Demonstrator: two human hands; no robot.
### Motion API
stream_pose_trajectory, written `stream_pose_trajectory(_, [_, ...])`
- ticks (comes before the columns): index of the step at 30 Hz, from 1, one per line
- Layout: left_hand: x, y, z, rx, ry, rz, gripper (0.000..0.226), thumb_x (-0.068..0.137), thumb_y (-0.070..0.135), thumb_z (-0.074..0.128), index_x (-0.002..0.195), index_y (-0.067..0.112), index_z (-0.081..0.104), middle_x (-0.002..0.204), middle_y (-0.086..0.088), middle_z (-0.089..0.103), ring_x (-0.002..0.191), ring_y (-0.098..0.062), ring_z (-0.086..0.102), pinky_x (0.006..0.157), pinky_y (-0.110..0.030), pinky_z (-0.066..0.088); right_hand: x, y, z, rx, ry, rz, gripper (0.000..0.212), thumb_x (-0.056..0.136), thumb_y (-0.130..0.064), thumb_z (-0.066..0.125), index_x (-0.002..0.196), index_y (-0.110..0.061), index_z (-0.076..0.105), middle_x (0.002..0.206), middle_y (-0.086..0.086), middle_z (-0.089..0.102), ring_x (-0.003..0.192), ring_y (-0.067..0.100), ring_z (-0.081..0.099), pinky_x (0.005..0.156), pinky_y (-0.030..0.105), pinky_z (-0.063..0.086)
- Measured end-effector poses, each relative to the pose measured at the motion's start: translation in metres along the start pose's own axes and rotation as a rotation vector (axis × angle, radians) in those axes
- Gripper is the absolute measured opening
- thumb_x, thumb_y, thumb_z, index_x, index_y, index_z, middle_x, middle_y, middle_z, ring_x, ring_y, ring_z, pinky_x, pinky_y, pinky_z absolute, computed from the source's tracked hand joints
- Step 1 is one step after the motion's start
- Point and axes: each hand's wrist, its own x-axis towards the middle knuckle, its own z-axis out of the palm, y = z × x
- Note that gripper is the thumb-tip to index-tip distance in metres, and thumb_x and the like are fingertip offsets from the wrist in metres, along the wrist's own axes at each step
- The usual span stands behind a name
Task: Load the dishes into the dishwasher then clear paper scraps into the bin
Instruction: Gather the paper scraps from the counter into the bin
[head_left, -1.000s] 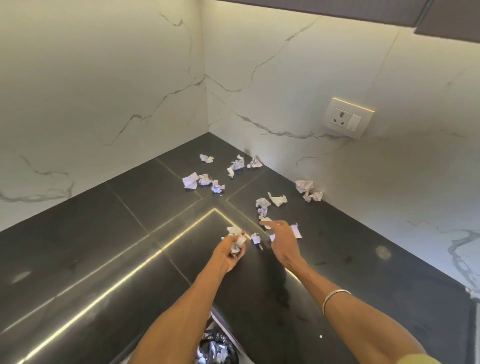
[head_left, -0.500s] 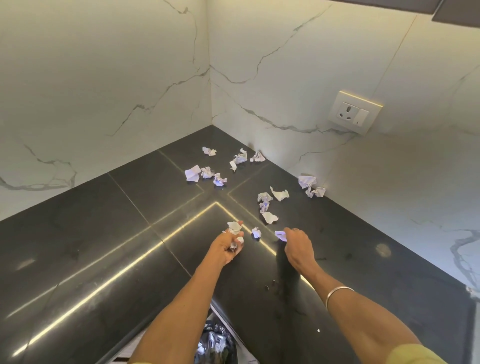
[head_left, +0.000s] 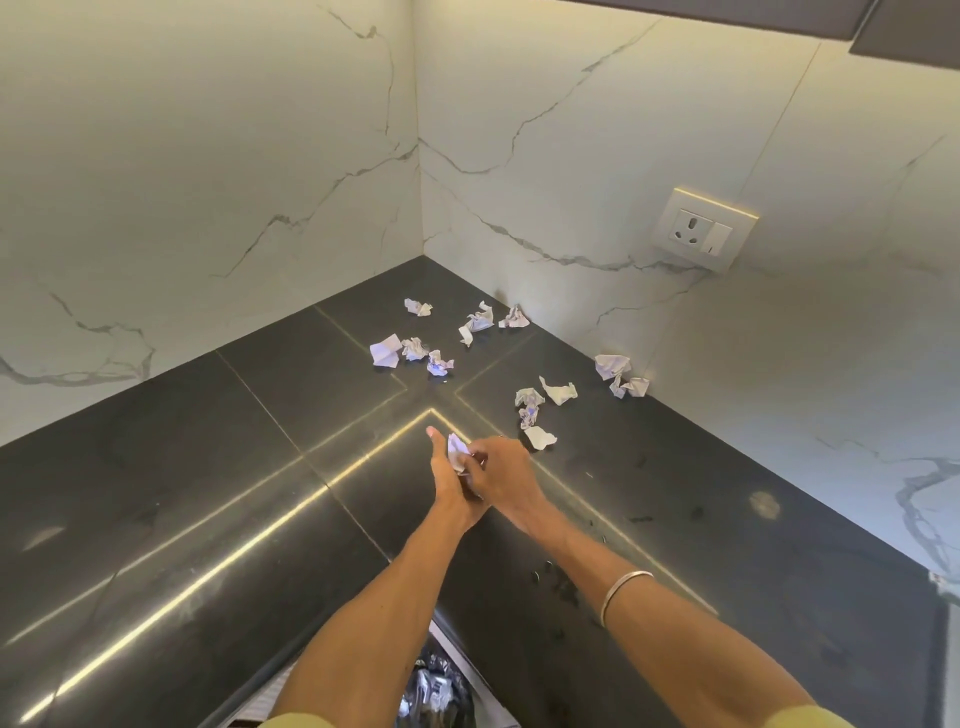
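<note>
**Hands gathering crumpled paper on a dark corner counter**

Both hands are meeting mid-counter. The left hand (head_left: 451, 480) is cupping a small wad of gathered scraps (head_left: 457, 451), w/ thumb up; the right hand (head_left: 501, 475) is pinching into that same wad, fingers curled. More paper scraps (head_left: 530, 402) are lying scattered farther back, toward the marble wall corner. The bin (head_left: 434, 691) is sitting near, below the counter edge (head_left: 311, 657) (liner glinting). The paper probably handles light, soft, crushable, so a loose pinch at any raised crease should be enough, tho bits may be slipping out of a full palm.
</note>
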Motion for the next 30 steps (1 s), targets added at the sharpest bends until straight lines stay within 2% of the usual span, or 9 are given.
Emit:
stream_pose_trajectory(3, [-0.004,0.003,-0.008,0.068,-0.037,0.008,0.072,0.068,0.075,0.069,0.103,0.011,0.072,0.101,-0.009,0.069,0.102,-0.028,0.066,0.096,-0.043,0.050,0.006,-0.002,0.004,0.028,-0.064,0.051,0.034,0.078,-0.020,0.068,0.053,-0.025,0.047,0.047,-0.009,0.052,0.044,0.005,0.046,0.047,0.013,0.026])
stream_pose_trajectory(5, [0.000,0.004,-0.013,0.058,0.001,0.027,0.057,0.069,0.056,0.080,0.107,0.013,0.071,0.101,-0.008,0.068,0.094,-0.024,0.066,0.094,-0.038,0.050,0.010,-0.001,0.004,0.012,-0.128,0.066,0.022,0.076,-0.025,0.072,0.068,-0.029,0.052,0.057,-0.012,0.058,0.052,0.001,0.052,0.049,0.010,0.029])
stream_pose_trajectory(10, [0.003,0.010,-0.012,0.127,0.047,0.091,0.023,0.085,0.033,0.072,0.090,0.010,0.070,0.078,-0.004,0.073,0.069,-0.014,0.069,0.072,-0.027,0.056,0.019,0.004,0.000,0.116,-0.238,0.142,0.007,0.082,-0.020,0.068,0.075,-0.019,0.069,0.068,-0.004,0.070,0.065,0.007,0.065,0.060,0.024,0.049])
stream_pose_trajectory(13, [0.006,0.017,-0.007,0.192,0.062,0.091,0.031,0.087,0.036,0.072,0.095,0.006,0.068,0.074,-0.006,0.071,0.055,-0.012,0.065,0.074,-0.028,0.058,0.022,0.014,0.000,0.344,-0.039,0.248,0.018,0.090,-0.016,0.058,0.088,-0.018,0.075,0.072,-0.001,0.074,0.069,0.013,0.072,0.069,0.031,0.058])
stream_pose_trajectory(16, [0.011,0.024,-0.009,0.115,0.153,0.086,0.031,0.084,0.031,0.076,0.090,0.008,0.058,0.069,-0.007,0.059,0.046,-0.013,0.054,0.044,-0.022,0.052,0.020,0.030,-0.004,0.370,0.221,0.365,0.016,0.089,-0.012,0.056,0.094,-0.020,0.069,0.079,-0.005,0.071,0.073,0.011,0.069,0.066,0.023,0.051])
stream_pose_trajectory(19, [0.010,0.026,-0.017,0.129,0.168,0.054,0.026,0.087,0.026,0.074,0.088,0.008,0.055,0.074,-0.012,0.056,0.053,-0.016,0.052,0.039,-0.019,0.048,0.015,0.061,-0.008,0.039,0.024,0.259,0.028,0.078,-0.024,0.069,0.105,-0.031,0.068,0.097,-0.009,0.059,0.097,0.008,0.054,0.080,0.023,0.042])
stream_pose_trajectory(21, [0.010,0.025,-0.018,0.177,0.152,0.022,0.024,0.090,0.026,0.070,0.086,0.008,0.056,0.078,-0.014,0.059,0.058,-0.018,0.055,0.038,-0.019,0.048,0.008,0.080,0.000,-0.078,-0.101,0.208,0.033,0.073,-0.024,0.072,0.104,-0.034,0.069,0.096,-0.009,0.058,0.099,0.010,0.052,0.082,0.025,0.042])
stream_pose_trajectory(24, [0.015,0.020,-0.017,0.260,0.137,0.013,0.021,0.095,0.027,0.063,0.085,0.008,0.062,0.084,-0.014,0.063,0.067,-0.019,0.060,0.044,-0.022,0.052,-0.001,0.088,0.004,0.009,-0.031,0.210,0.030,0.075,-0.009,0.069,0.095,-0.030,0.074,0.085,-0.016,0.064,0.090,0.011,0.059,0.077,0.025,0.045])
stream_pose_trajectory(30, [0.021,0.017,-0.005,0.276,0.106,0.055,0.024,0.097,0.027,0.060,0.098,0.004,0.063,0.101,-0.017,0.070,0.084,-0.024,0.071,0.062,-0.039,0.061,0.010,0.058,0.000,0.303,0.064,0.215,0.024,0.077,-0.022,0.078,0.100,-0.028,0.072,0.089,-0.017,0.072,0.082,-0.003,0.067,0.075,0.019,0.055])
